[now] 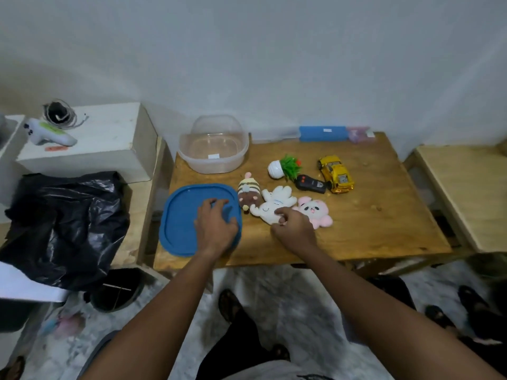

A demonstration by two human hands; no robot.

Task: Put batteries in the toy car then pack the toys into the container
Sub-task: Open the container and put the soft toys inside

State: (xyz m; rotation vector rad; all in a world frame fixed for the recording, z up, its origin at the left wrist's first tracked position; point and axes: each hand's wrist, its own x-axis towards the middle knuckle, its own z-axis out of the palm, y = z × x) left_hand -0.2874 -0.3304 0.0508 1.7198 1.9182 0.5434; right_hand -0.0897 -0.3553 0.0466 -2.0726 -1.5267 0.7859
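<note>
Resting spread left fingers (219, 204) on lid (178, 223); right fingers (278, 213) seemingly pinch plush (270, 208).

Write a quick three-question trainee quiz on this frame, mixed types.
1. True or false: the clear container already holds toys.
2. What does the left hand rest on? A) blue lid B) yellow toy car C) black remote
3. Fill in: the right hand touches the ___ plush, lying between the bee plush and the pink plush.

Key: 1 false; 2 A; 3 white.
</note>
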